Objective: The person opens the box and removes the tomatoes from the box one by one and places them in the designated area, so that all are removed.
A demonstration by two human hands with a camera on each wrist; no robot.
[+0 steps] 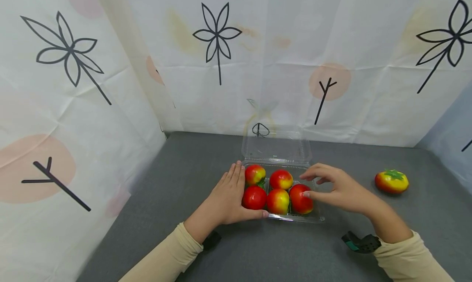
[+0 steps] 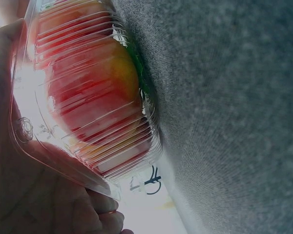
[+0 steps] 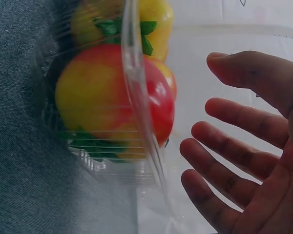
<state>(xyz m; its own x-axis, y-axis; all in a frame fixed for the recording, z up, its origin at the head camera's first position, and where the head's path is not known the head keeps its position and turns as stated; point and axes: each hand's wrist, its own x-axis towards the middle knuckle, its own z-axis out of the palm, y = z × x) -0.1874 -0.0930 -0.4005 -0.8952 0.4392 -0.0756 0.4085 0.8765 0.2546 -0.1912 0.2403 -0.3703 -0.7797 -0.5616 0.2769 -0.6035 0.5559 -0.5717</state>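
A white cloth backdrop (image 1: 280, 61), creased and printed with black line-drawn flowers and pale orange discs, closes in the scene on three sides. Below it lies the grey tabletop (image 1: 177, 179), felt-like in weave, with open room to the left of the hands and along the near edge.

A clear plastic clamshell tray (image 1: 295, 219) sits in the middle of the tabletop, its hinged lid (image 1: 276, 145) standing open at the back — thin, ribbed and glossy, so see-through that its rim is hard to trace against the cloth. Five toy tomatoes (image 1: 278, 200) fill it, smooth, red shading to yellow, with green leaf caps; two lie in the far row, three in the near row. The back right spot is hidden behind the right hand. A sixth loose tomato (image 1: 391, 181) rests well apart on the right, near the blue side cloth.

The left hand (image 1: 228, 198) lies flat-fingered against the tray's left wall, thumb stretched along the front rim — pressing, not curled round it. In the left wrist view the palm (image 2: 19, 195) touches the ribbed wall, and the fruit behind it is blurred.

The right hand (image 1: 337, 188) hovers at the tray's right edge, fingers loosely spread and holding nothing; its thumb tip meets the near right tomato (image 1: 300, 198). In the right wrist view the fingers (image 3: 234, 146) stand apart from the rim.

Beige sleeves (image 1: 162, 261) are cut off at the bottom.
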